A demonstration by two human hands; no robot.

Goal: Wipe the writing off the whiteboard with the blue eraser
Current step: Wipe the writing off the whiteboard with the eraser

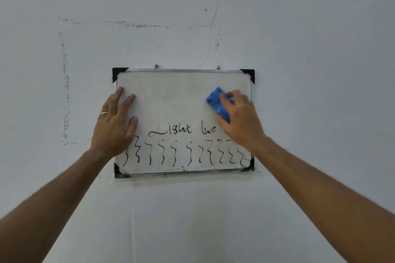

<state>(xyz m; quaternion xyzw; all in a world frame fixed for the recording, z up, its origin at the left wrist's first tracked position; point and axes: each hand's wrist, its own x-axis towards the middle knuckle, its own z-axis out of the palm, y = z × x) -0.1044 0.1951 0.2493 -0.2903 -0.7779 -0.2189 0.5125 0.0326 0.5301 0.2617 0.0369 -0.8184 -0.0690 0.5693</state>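
A small whiteboard [181, 85] with black corner caps hangs on the wall. Its upper half is bare and smudged. Black writing [181, 130] reading "Light" and more letters crosses the middle, with a row of wavy lines [171, 152] below. My right hand [241, 117] presses the blue eraser [215, 100] flat on the board's upper right, partly covering the writing's right end. My left hand [115, 119], wearing a ring, lies flat with fingers spread on the board's left edge.
The grey-white wall [299, 49] around the board carries dark scuff marks forming a rectangle outline at the upper left and a thin crack above. Two small hooks [156, 66] hold the board's top rail.
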